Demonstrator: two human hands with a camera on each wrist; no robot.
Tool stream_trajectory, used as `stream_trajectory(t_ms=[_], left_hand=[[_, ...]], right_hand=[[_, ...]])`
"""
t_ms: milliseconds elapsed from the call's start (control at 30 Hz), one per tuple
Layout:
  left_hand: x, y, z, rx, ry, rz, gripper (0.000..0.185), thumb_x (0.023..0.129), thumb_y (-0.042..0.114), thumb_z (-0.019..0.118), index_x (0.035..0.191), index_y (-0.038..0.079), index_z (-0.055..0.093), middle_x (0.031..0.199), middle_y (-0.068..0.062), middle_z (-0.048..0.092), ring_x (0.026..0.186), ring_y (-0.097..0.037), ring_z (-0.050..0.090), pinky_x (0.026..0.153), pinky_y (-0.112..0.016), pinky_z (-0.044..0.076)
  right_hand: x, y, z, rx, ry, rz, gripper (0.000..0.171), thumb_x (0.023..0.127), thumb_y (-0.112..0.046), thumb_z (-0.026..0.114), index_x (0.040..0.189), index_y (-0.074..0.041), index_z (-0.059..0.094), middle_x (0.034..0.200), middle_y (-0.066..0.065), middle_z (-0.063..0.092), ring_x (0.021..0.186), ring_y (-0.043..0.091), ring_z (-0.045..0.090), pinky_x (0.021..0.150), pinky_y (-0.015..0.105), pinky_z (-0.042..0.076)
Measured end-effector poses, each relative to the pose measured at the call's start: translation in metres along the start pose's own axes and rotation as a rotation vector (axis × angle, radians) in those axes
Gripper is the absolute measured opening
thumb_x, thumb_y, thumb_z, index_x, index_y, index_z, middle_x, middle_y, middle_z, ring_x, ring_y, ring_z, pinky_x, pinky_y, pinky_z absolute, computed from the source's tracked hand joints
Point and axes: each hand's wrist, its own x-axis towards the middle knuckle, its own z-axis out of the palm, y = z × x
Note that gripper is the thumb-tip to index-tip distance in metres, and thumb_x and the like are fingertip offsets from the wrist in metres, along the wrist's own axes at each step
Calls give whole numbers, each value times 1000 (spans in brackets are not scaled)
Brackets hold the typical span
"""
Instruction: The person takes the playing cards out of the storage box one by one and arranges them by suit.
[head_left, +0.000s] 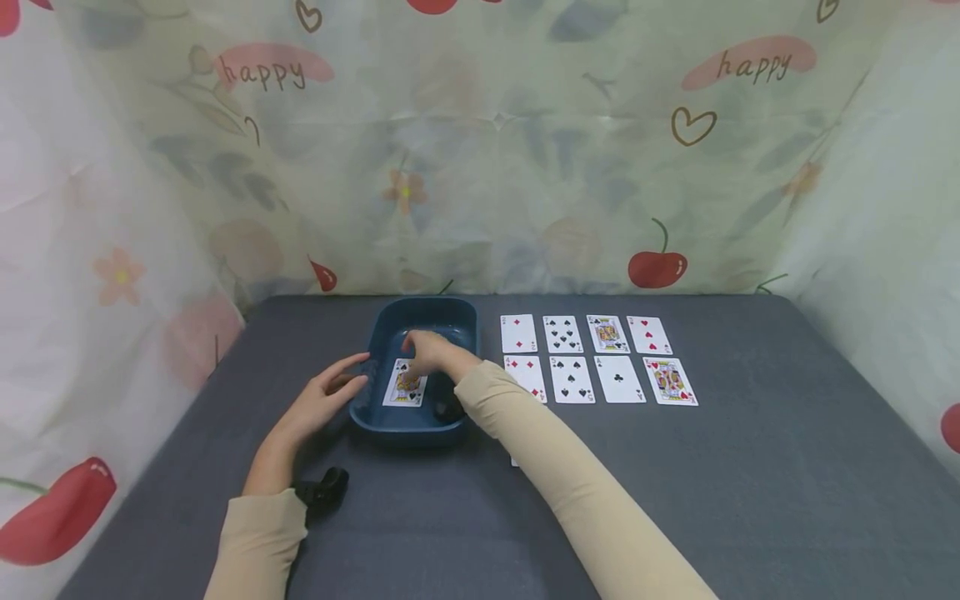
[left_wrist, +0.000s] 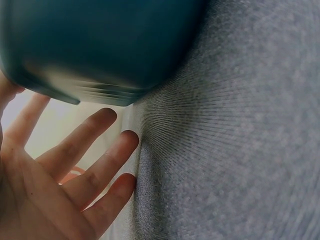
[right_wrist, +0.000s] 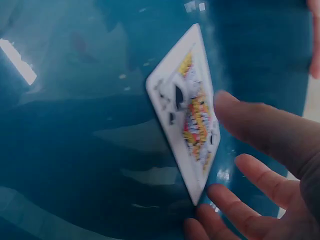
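A grey cloth table point(head_left: 750, 500) fills the scene, backed by a printed curtain point(head_left: 525, 167) on which the word "happy" reads twice, far left and far right. Left of centre sits a dark blue tray point(head_left: 390, 333) holding one face-up spade court card point(head_left: 406, 383), its letter too small to read. Right of the tray, eight face-up cards point(head_left: 600, 358) lie in two rows of four.

The left hand point(head_left: 322, 404) rests at the tray's left wall, fingers straight and spread, gripping nothing. The right hand point(head_left: 429, 350) hovers inside the tray just past the card's far edge; in the right wrist view its fingers point(right_wrist: 260, 125) are loosely spread and hold nothing.

The card lies flat on smooth plastic, so fingertips could slide it instead of lifting it. The long sleeve point(head_left: 525, 408) lies across the near row and could drag those cards askew.
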Motion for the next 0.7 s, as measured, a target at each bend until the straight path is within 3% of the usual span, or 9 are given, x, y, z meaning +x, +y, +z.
stream_trajectory(t_ms=[100,267,500,700], left_hand=[[0,0,0,2,3,-9,57,96,43,47,146,21,31,148,-20,35,133,-40,39,106,-60,32],[-1,2,0,-4,5,-8,57,96,42,47,146,21,31,148,-20,35,133,-40,39,106,-60,32],[-1,2,1,-12,4,-11,57,96,42,47,146,21,31,149,-20,33,134,-40,38,106,-60,31],[-2,3,1,-18,6,-4,57,96,42,48,146,20,32,148,-20,34,133,-39,39,106,-59,32]], right_hand=[[-20,-13,-3,-34,-27,66,65,68,-23,82,125,-17,52,130,6,54,119,23,49,102,35,40],[-45,-26,-9,-88,-16,74,69,70,-22,82,130,-16,49,133,9,49,121,26,45,103,38,39],[-44,-22,-9,-92,-28,58,68,68,-24,83,127,-15,50,129,10,53,119,26,48,101,39,40],[-44,-20,-8,-50,-43,47,62,68,-23,83,121,-12,52,120,9,57,107,22,52,94,33,43]])
